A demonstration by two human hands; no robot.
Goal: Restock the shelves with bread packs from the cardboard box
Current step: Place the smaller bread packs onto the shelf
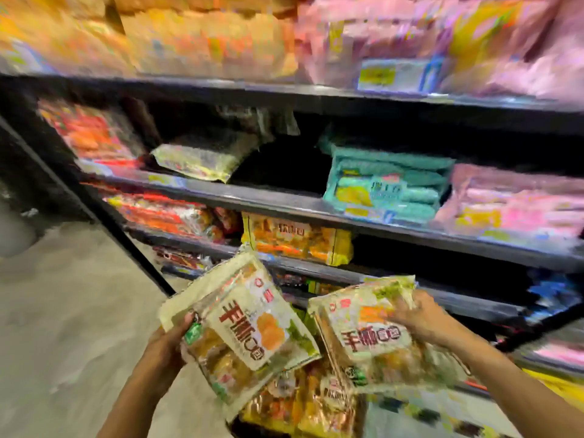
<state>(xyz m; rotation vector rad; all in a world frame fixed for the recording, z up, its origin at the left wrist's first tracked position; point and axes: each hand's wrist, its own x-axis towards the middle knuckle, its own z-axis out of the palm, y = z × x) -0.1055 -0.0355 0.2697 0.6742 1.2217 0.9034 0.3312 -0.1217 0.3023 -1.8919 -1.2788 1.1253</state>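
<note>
My left hand (167, 341) grips a cream-and-green bread pack (243, 324) with red lettering by its lower left edge, tilted up in front of the shelves. My right hand (417, 314) holds a second pack of the same kind (369, 339) by its upper right corner. Below both packs, more orange-wrapped bread packs (303, 403) lie piled at the bottom of the view; the cardboard box itself is hidden. A similar pale pack (202, 159) lies on the middle shelf (284, 200), with a dark gap to its right.
Dark shelves run from left to right, blurred by motion. Teal packs (385, 188) and pink packs (518, 200) fill the middle shelf's right side. Yellow-orange packs (297, 238) sit one shelf lower. Grey floor (63, 311) lies at the left.
</note>
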